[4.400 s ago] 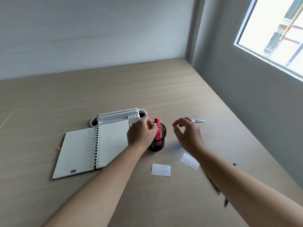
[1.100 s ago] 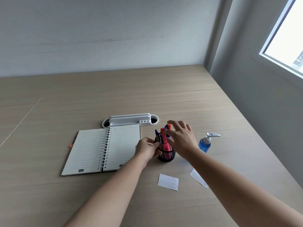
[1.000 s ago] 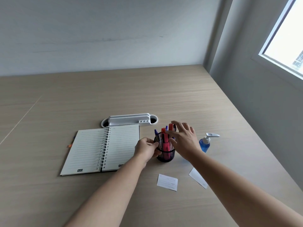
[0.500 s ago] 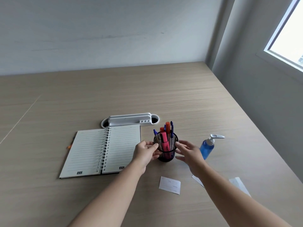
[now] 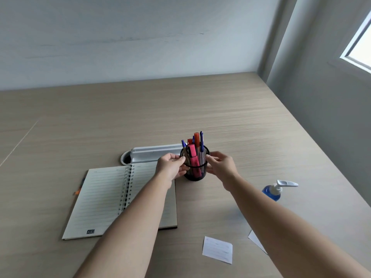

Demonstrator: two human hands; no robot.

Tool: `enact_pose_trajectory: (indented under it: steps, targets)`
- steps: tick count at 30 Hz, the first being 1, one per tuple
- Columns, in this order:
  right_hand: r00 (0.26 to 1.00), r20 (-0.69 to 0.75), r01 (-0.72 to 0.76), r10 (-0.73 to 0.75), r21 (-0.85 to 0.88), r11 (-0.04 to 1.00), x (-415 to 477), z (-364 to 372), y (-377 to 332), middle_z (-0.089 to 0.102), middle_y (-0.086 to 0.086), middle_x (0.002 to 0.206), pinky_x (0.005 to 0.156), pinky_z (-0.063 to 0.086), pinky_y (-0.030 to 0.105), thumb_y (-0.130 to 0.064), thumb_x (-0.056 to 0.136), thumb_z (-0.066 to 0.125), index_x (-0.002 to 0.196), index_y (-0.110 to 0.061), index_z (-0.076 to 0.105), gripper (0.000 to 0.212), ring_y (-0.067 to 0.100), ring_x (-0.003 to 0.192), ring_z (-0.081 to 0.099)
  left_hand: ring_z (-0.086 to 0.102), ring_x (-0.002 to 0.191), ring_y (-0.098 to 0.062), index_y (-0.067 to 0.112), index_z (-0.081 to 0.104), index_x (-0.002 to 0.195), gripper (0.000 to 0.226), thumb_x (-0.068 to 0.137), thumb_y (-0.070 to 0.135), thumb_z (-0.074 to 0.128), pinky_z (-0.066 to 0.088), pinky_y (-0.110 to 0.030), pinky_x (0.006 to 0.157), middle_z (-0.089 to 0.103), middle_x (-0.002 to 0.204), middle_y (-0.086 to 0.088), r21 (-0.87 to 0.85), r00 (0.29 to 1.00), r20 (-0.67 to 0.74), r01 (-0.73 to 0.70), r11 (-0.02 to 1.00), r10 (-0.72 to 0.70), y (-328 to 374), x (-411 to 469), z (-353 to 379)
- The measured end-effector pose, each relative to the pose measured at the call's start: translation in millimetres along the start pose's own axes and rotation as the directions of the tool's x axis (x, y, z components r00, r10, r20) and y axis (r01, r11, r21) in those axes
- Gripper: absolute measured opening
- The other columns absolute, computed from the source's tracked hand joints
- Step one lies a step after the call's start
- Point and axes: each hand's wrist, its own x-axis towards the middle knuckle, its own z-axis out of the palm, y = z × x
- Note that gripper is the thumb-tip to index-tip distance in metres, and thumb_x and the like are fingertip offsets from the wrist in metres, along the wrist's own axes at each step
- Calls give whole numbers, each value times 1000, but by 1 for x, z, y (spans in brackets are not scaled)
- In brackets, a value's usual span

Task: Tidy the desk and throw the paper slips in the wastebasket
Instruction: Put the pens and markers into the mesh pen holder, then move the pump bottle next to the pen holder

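Note:
A black mesh pen cup (image 5: 195, 173) with several pens and a pink highlighter stands on the wooden desk (image 5: 220, 117), tilted slightly. My left hand (image 5: 170, 167) grips its left side and my right hand (image 5: 221, 167) grips its right side. A white paper slip (image 5: 217, 249) lies on the desk nearer to me. A second slip (image 5: 256, 240) shows partly from under my right forearm. No wastebasket is in view.
An open spiral notebook (image 5: 106, 199) lies left of the cup, partly under my left forearm. A white cable-port cover (image 5: 154, 154) sits behind it. A blue pump bottle (image 5: 274, 191) stands to the right. Walls close off the far and right sides.
My right hand came down from the pen tops to the cup's right side. Both hands have shifted the cup away from me, toward the cable port. The view tilted down.

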Motion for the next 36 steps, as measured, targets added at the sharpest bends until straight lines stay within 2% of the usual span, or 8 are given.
enact_pose_trajectory:
  steps: [7, 11, 16, 20, 23, 26, 30, 36]
  targets:
    - [999, 11, -42, 42, 111, 993, -19, -6, 9, 65, 7, 88, 73, 55, 27, -27, 89, 61, 108, -9, 62, 26, 22, 81, 64, 66, 58, -15, 13, 55, 82, 12, 89, 18, 63, 56, -25, 55, 63, 73, -6, -63, 997, -64, -43, 997, 39, -12, -16, 5]
    - [999, 27, 37, -38, 44, 998, -68, -35, 23, 69, 9, 84, 71, 57, 26, -19, 90, 60, 101, -6, 64, 18, 21, 80, 67, 61, 54, -14, 17, 54, 72, 23, 86, 33, 63, 51, -30, 60, 62, 59, 0, 243, 980, -126, -122, 962, 156, -47, -53, 10]
    - [996, -20, 84, -84, -6, 996, -141, -121, 53, 65, 0, 61, 60, 54, 20, -13, 88, 62, 75, -10, 68, 14, 15, 61, 61, 54, 54, -17, 22, 50, 61, 26, 82, 25, 65, 45, -28, 60, 55, 54, 5, 463, 952, 127, -304, 833, 277, -72, -96, 35]
    - [982, -158, 87, -99, -80, 993, -147, -170, 52, 64, 4, 63, 64, 53, 27, -9, 87, 62, 72, -11, 67, 17, 17, 62, 60, 51, 56, -10, 23, 55, 66, 19, 80, 27, 67, 41, -23, 59, 55, 55, 9, 509, 895, 278, -444, 737, 348, -52, -108, 73]
    - [980, -170, 79, -102, -135, 988, -131, -178, 48, 67, 8, 78, 69, 53, 30, -10, 85, 65, 83, -13, 66, 4, 21, 75, 63, 55, 72, -8, 21, 62, 87, 12, 80, 28, 69, 44, -19, 70, 60, 78, 9, 470, 824, 433, -553, 688, 367, -31, -117, 105]
    - [984, -140, 60, -110, -320, 945, -116, -172, 52, 65, -2, 96, 77, 50, 28, -17, 79, 73, 104, -18, 61, 29, 16, 91, 62, 54, 95, -10, 24, 59, 111, 36, 78, 33, 70, 45, -23, 85, 58, 109, 3, 509, 750, 575, -642, 573, 328, -15, -121, 135]
    - [983, -100, 106, -157, -393, 913, -104, -160, 57, 64, 1, 106, 79, 48, 24, -16, 76, 75, 107, -21, 56, 37, 16, 96, 60, 57, 105, -16, 22, 70, 103, 25, 79, 28, 71, 47, -32, 94, 64, 113, 0, 574, 754, 582, -647, 501, 306, -9, -123, 161]
    - [961, -83, 199, -263, -456, 868, -79, -143, 51, 67, 3, 105, 70, 45, 16, -16, 74, 76, 103, -23, 59, 34, 13, 90, 62, 69, 88, -17, 18, 75, 97, 19, 79, 22, 72, 54, -27, 84, 76, 92, -5, 554, 797, 512, -592, 585, 321, 1, -106, 151]
